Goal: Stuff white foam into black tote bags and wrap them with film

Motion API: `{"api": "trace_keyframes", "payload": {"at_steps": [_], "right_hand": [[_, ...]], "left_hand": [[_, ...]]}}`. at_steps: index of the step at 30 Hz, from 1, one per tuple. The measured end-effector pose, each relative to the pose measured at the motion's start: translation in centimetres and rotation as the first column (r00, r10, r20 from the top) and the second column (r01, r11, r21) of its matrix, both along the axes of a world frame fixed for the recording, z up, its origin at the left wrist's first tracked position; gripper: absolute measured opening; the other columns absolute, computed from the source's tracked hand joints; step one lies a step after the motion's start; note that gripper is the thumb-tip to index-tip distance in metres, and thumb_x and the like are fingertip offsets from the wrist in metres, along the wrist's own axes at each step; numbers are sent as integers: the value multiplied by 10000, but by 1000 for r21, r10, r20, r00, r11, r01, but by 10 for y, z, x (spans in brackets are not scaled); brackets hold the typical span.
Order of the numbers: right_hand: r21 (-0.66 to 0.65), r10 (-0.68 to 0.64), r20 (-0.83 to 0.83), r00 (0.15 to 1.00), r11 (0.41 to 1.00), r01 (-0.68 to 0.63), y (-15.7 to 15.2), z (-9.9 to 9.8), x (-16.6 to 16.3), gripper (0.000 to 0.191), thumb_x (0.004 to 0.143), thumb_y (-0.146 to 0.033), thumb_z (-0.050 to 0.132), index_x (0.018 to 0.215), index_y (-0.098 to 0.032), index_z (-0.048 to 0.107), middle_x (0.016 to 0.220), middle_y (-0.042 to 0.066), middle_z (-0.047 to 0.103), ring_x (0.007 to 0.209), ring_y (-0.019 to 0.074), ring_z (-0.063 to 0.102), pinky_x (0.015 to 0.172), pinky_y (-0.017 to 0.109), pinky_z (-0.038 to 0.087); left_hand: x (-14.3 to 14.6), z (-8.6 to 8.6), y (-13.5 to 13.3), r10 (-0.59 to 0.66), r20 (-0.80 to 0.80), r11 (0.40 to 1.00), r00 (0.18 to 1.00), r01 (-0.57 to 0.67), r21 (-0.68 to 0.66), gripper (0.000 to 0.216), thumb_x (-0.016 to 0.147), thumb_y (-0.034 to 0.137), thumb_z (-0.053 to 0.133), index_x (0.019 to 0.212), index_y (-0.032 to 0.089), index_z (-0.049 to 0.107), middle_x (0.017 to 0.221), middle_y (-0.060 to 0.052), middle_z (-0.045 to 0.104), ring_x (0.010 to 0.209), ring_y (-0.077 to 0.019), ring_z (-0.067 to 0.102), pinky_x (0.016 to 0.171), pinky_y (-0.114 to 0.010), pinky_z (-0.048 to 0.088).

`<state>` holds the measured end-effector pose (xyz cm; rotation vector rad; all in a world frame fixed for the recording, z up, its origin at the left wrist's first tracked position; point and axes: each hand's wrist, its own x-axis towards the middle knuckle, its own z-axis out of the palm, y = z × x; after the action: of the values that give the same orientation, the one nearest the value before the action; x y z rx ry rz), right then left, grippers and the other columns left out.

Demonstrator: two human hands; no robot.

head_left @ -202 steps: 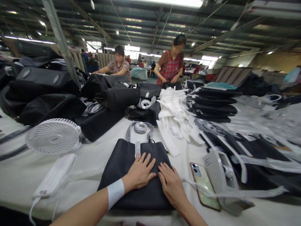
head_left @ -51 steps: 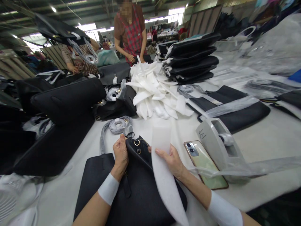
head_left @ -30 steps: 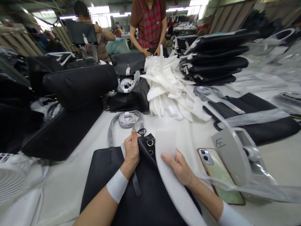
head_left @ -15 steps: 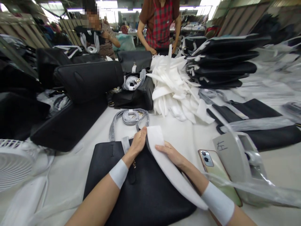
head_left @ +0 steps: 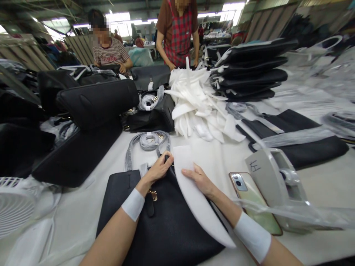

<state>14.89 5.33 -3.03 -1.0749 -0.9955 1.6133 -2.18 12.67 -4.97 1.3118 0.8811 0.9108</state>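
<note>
A black handbag (head_left: pixel 169 221) lies flat on the white-covered table in front of me, its wrapped handle and coiled strap (head_left: pixel 149 141) stretching away from me. With its fingers closed, my left hand (head_left: pixel 159 169) grips the bag's upper right corner. My right hand (head_left: pixel 200 180) pinches a long, curved white foam sheet (head_left: pixel 192 199) between thumb and fingers. The sheet runs along the bag's right side, its squared top end beside my left fingertips. A gold clasp (head_left: pixel 154 195) and a black tab show on the bag's front below my left wrist.
White foam pieces (head_left: pixel 199 107) are heaped beyond my hands. Black bags are stacked (head_left: pixel 249 70) at the back right, with more at the left. A phone (head_left: pixel 253 201) and a tape dispenser (head_left: pixel 277 181) sit at right, a white fan (head_left: pixel 16 207) at left. Two people stand across the table.
The foam sheet's top end has come away from my left fingers, which stay on the bag's corner. More of the gold clasp shows. The camera view has shifted slightly.
</note>
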Motion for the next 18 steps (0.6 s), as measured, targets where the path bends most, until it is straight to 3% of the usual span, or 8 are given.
{"api": "trace_keyframes", "payload": {"at_steps": [3, 7, 10, 12, 14, 16, 18], "right_hand": [[28, -26, 31, 999, 999, 26, 1, -1, -2, 475, 695, -453, 719, 1049, -173, 573, 806, 15, 668, 598, 134, 552, 538, 247, 439], [106, -226, 84, 971, 970, 216, -2, 3, 15, 495, 724, -494, 693, 1066, -168, 546, 906, 62, 691, 680, 174, 600, 621, 300, 493], [214, -373, 334, 866, 924, 316, -15, 13, 46, 460, 759, -459, 653, 1109, -177, 553, 1064, 93, 684, 869, 232, 630, 755, 362, 510], [248, -342, 566, 750, 938, 241, -26, 20, 64, 391, 760, -388, 642, 1088, -181, 589, 1090, 93, 684, 940, 255, 626, 813, 382, 496], [200, -212, 733, 646, 975, 93, -34, 27, 74, 299, 751, -319, 634, 1011, -173, 635, 1043, 99, 701, 939, 269, 631, 831, 385, 480], [130, -83, 811, 579, 991, -41, -35, 30, 74, 209, 776, -305, 603, 917, -163, 662, 964, 103, 717, 895, 274, 643, 808, 374, 471], [116, -34, 838, 545, 986, -118, -27, 32, 66, 207, 822, -326, 558, 880, -160, 666, 932, 102, 721, 875, 269, 646, 787, 357, 463]], "left_hand": [[5, -4, 1, 65, 83, 997, 994, -62, -40, 437, 705, 569, 727, 737, 178, 532, 652, 42, 512, 569, -87, 460, 516, -182, 378], [10, -6, -3, 119, 112, 990, 987, -109, -90, 465, 692, 566, 737, 748, 178, 487, 655, 53, 525, 526, -73, 477, 481, -178, 376], [11, -5, -9, 138, 125, 985, 983, -122, -122, 484, 696, 593, 721, 807, 182, 492, 601, 82, 485, 394, -35, 366, 369, -161, 267], [11, -3, -12, 143, 130, 983, 981, -126, -131, 500, 698, 617, 708, 834, 186, 494, 555, 101, 448, 336, -21, 284, 321, -158, 188], [11, -1, -14, 149, 134, 983, 980, -132, -126, 512, 698, 634, 699, 842, 190, 491, 527, 110, 428, 309, -20, 258, 300, -158, 160], [10, -1, -15, 156, 135, 983, 979, -141, -114, 516, 702, 647, 688, 836, 193, 482, 517, 113, 419, 297, -21, 250, 290, -158, 156], [10, -1, -15, 160, 131, 984, 978, -149, -95, 519, 705, 656, 679, 821, 195, 472, 543, 104, 434, 302, -20, 256, 289, -159, 163]]}}
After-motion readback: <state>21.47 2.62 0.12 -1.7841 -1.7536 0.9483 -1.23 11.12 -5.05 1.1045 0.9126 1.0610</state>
